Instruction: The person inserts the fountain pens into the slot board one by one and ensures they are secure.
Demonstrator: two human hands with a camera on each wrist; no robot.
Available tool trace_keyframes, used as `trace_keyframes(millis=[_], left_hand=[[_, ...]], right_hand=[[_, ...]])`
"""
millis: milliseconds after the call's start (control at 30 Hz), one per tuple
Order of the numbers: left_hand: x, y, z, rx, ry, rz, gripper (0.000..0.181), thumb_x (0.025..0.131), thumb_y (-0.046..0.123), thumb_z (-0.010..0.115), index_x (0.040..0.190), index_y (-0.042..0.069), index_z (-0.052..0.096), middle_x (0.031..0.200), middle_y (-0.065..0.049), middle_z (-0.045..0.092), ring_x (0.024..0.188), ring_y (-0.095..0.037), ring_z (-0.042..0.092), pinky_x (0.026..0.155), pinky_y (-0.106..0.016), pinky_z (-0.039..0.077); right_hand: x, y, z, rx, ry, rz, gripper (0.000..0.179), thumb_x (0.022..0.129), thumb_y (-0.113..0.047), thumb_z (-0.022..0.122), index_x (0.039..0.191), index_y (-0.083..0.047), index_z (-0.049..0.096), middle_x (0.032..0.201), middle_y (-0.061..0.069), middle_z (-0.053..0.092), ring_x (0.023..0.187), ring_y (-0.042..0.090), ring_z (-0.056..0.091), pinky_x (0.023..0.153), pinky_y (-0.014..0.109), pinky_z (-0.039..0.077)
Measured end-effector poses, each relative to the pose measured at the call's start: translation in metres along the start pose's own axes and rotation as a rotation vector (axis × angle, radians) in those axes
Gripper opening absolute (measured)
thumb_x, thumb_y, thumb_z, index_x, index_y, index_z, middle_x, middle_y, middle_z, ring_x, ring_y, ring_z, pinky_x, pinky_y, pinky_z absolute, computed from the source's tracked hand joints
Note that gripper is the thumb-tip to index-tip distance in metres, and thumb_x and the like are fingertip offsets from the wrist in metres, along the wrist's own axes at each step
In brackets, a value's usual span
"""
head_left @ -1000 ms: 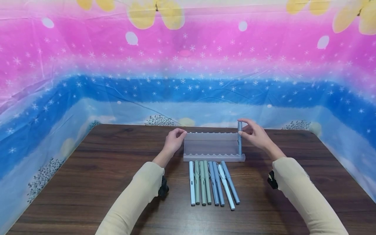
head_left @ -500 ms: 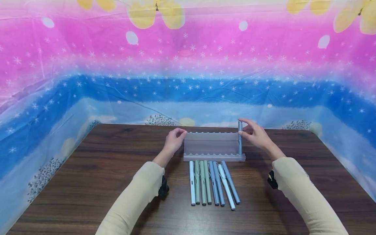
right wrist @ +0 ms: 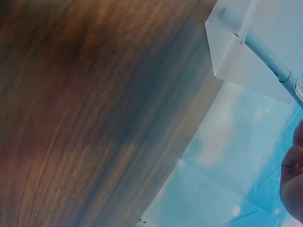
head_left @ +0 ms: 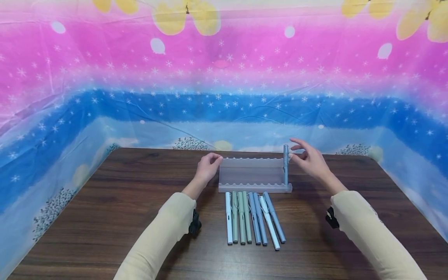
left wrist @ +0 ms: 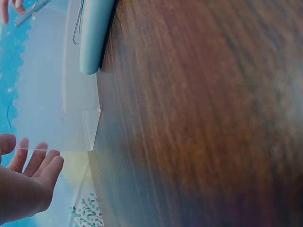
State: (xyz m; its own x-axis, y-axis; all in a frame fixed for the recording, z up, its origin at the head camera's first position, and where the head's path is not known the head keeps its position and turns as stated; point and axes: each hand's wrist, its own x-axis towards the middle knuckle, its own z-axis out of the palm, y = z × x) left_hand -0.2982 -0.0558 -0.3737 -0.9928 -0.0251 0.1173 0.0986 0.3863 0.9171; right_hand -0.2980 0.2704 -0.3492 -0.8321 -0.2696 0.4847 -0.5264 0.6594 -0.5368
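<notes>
A translucent pen rack with scalloped edges stands near the back of the table. At its upper left corner, my left hand pinches the side edge; in the left wrist view, fingers show behind the clear plastic. One grey-blue pen leans nearly upright in the rack's right-end notch, its foot in the front ledge. Just right of that pen's cap is my right hand, fingers spread and apart from it. In front of the rack several capped pens lie side by side, white, green and blue.
The dark wood table runs up to a pink and blue snowflake cloth hung behind and at both sides. The row of loose pens lies close along the rack's front, between my two forearms.
My right hand has let go of the upright pen and drawn back slightly to the right, fingers opening. The pen stays in its notch. My left hand keeps its place.
</notes>
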Motion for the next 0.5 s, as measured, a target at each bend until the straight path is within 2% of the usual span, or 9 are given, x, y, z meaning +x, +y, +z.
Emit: trace_keyframes(millis=[233,500], left_hand=[[-0.001,0.000,-0.001,-0.008,-0.011,-0.010,0.024,0.093,0.019,0.052,0.105,0.000,0.060,0.106,-0.015,0.059,0.099,-0.028,0.053,0.087,-0.039,0.042],[0.000,0.000,-0.001,0.000,-0.007,-0.004,0.024,0.093,0.019,0.052,0.106,0.000,0.060,0.106,-0.015,0.059,0.099,-0.028,0.053,0.087,-0.039,0.042]], right_hand=[[-0.011,0.001,0.002,-0.050,0.073,-0.088,0.048,0.083,-0.005,0.066,0.128,-0.006,0.050,0.105,0.016,0.058,0.054,0.010,0.046,0.048,0.026,0.041],[-0.025,-0.001,0.007,-0.040,0.058,-0.096,0.042,0.083,-0.009,0.066,0.122,-0.006,0.054,0.096,0.009,0.059,0.055,0.009,0.045,0.048,0.025,0.040]])
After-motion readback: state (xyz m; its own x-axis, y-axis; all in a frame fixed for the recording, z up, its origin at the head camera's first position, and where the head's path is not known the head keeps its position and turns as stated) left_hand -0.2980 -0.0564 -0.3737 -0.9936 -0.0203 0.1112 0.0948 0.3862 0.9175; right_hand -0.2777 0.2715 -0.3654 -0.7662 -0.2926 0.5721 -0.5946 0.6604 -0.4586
